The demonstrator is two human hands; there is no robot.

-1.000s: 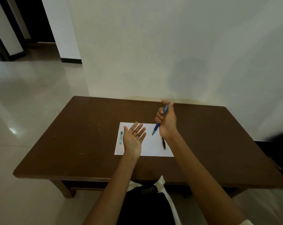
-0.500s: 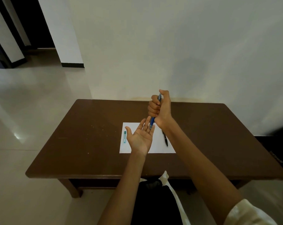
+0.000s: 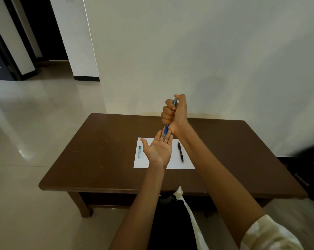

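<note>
My right hand (image 3: 174,112) grips a blue pen (image 3: 166,131) in a fist, with the thumb on its top end and the tip pointing down. The tip hangs right over the fingers of my left hand (image 3: 158,149), which lies open, palm up, above a white sheet of paper (image 3: 187,164). A black pen (image 3: 180,152) lies on the right part of the sheet. A small teal tube (image 3: 139,152) lies near the sheet's left edge.
The paper sits in the middle of a low dark brown table (image 3: 98,150) pushed against a pale wall. Shiny tiled floor spreads to the left, with a dark doorway at the far left. A black object (image 3: 313,166) stands beside the table's right end.
My right hand turned the blue pen upright, closed into a fist round it and rose. My left hand lifted and slid right, under the pen tip.
</note>
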